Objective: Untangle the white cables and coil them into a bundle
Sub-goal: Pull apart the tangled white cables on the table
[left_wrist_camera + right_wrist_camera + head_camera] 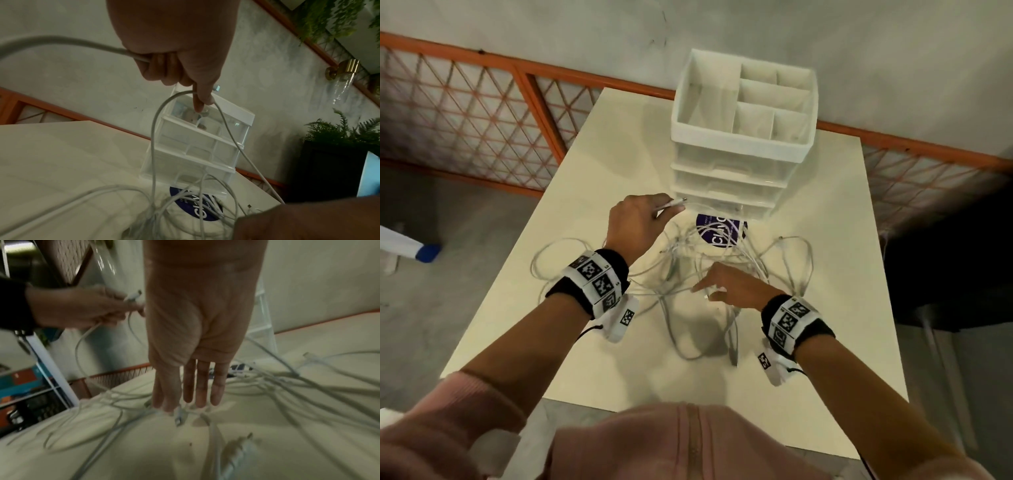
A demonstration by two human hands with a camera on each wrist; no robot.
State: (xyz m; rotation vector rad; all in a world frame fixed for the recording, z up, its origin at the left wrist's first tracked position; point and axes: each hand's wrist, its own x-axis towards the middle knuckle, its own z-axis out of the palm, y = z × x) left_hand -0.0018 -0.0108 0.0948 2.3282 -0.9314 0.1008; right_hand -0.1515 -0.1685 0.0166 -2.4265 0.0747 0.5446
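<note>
We are early in the job. The white cables (709, 263) lie in a loose tangle at the middle of the table (835, 308), loops spilling out toward nine and three o'clock, some strands crossing a purple sticker (722, 228) in front of the drawer organizer (739, 144) at twelve o'clock. Our left hand (635, 228), lifted at about eleven o'clock from the tangle, has its fingers curled round one cable near its plug (671, 205), so we judge one end found and being drawn free. Our right hand (732, 286) hangs over the tangle with fingers straight, tips at the strands, gripping nothing. No coil exists yet; separating and winding all remain.
</note>
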